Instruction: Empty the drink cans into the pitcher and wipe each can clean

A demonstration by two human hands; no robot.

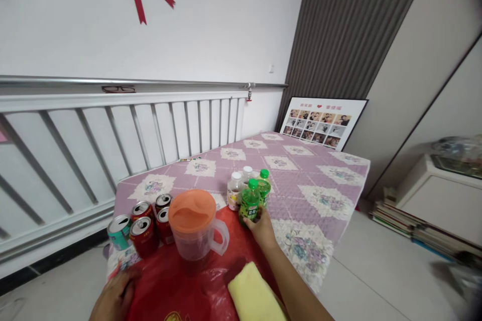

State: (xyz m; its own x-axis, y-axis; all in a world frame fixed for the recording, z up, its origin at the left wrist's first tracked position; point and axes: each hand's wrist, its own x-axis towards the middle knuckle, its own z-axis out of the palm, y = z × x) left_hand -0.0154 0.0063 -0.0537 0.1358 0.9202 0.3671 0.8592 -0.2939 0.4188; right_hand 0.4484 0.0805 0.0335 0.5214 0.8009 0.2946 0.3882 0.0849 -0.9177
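Observation:
My right hand [262, 229] is wrapped round the lower part of a green-capped bottle of green drink [249, 203], which stands upright. Just behind it is a second green bottle [264, 185]. Two clear bottles with white caps [234, 193] stand close on the left. My left hand [115, 295] rests at the left edge of a red plastic bag [176, 286], fingers loosely apart, holding nothing visible. Between my hands stands a clear plastic pitcher [194, 246] with an orange lid [193, 210]. Several opened red cans [143, 235] and a teal can [119, 232] are grouped to its left.
A folded yellow cloth [256, 293] lies on the red bag by my right forearm. The table has a purple floral quilted cover [286, 175]. A white radiator [169, 130] runs behind it. At the far end leans a photo board [320, 120]; a white cabinet [433, 190] stands right.

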